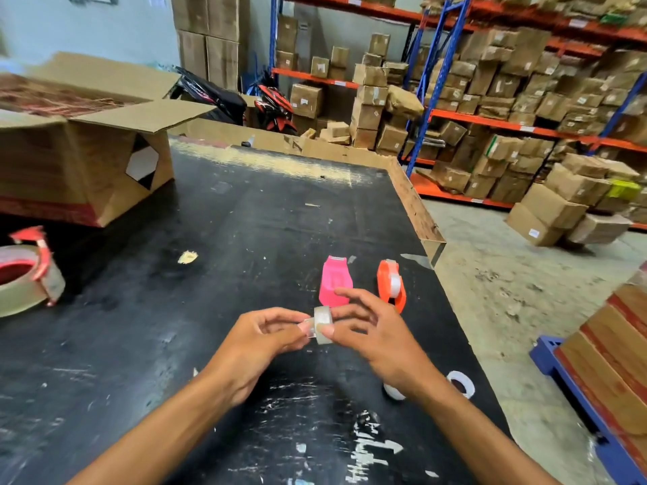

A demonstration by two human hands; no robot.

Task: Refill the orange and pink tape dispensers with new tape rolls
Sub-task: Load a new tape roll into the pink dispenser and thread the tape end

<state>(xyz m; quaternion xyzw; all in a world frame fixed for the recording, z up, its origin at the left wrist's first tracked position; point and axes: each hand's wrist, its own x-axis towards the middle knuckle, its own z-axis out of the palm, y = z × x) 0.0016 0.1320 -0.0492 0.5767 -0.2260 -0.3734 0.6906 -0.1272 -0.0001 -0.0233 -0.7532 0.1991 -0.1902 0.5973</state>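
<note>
A small clear tape roll (322,323) is held above the black table (245,239), pinched between both hands. My right hand (374,337) grips the roll with thumb and fingers. My left hand (261,341) pinches the loose tape end at the roll's left side. Just beyond the hands the pink dispenser (333,281) lies flat on the table. To its right the orange dispenser (391,286) stands on edge with a clear roll inside it. Two white empty rings lie near my right wrist: one ring (461,383) to the right, another ring (394,392) partly hidden under the wrist.
A large clear packing-tape roll with a red core (24,280) sits at the table's left edge. An open cardboard box (84,148) stands at the back left. The table's right edge (416,204) drops to a concrete floor; a blue pallet with boxes (602,362) stands to the right.
</note>
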